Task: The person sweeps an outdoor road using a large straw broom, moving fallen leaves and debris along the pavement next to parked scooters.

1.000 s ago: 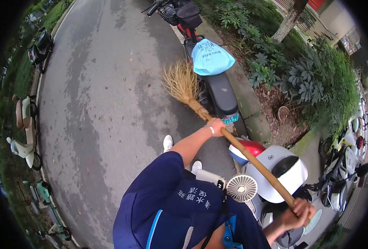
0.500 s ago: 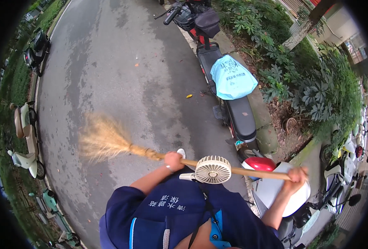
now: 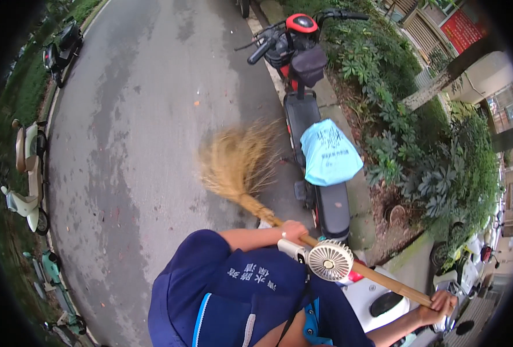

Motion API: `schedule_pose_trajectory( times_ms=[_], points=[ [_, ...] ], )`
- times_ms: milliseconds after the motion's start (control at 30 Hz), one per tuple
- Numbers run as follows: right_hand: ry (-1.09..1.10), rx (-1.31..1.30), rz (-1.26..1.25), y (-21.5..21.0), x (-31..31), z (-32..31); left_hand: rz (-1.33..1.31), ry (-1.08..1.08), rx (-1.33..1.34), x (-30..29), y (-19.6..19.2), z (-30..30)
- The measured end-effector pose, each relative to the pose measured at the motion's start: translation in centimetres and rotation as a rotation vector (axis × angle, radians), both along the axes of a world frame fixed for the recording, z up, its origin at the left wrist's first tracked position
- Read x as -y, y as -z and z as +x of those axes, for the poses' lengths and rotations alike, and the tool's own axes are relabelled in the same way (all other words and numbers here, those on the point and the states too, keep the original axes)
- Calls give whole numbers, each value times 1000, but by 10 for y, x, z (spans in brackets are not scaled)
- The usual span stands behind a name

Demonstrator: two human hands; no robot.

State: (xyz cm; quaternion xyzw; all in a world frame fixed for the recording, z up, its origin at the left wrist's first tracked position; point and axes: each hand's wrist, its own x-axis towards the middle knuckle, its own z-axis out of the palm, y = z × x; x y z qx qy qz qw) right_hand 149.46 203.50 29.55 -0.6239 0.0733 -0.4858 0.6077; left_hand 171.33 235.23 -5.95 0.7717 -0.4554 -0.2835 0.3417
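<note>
A straw broom (image 3: 233, 165) with a long wooden handle lies slantwise across in front of me. Its spread bristles are over the road, close to the parked red and black scooter, and partly blurred. My left hand (image 3: 294, 231) is wrapped round the handle just behind the bound bristles. Farther along, my right hand (image 3: 443, 303) grips the handle near its end at the lower right. A small white fan (image 3: 330, 260) hangs at my chest, in front of part of the handle.
On the right stands the scooter (image 3: 332, 211), a light blue bag (image 3: 330, 153) on its seat. Behind it run a kerb and shrubs (image 3: 435, 144). A white scooter (image 3: 378, 301) is close by my right arm. Several scooters line the left road edge, including a cream one (image 3: 34, 173).
The broom's bristles have swept from left to right across the road, toward the red and black scooter. Both my hands have shifted right with the handle, which now tilts more steeply.
</note>
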Motion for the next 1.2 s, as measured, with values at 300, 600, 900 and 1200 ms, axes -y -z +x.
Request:
schedule_pose_trajectory(
  times_ms=[300,600,900,1200],
  points=[
    [144,238,299,1,-22,69,-77,-99,279,38,-31,148],
    [-48,24,114,72,-154,306,-26,-341,347,-81,76,333],
    [-577,-229,642,162,-332,555,711,-691,-20,-449,65,356],
    [-227,134,190,-5,-289,577,-63,-473,428,-328,-50,604]
  ],
)
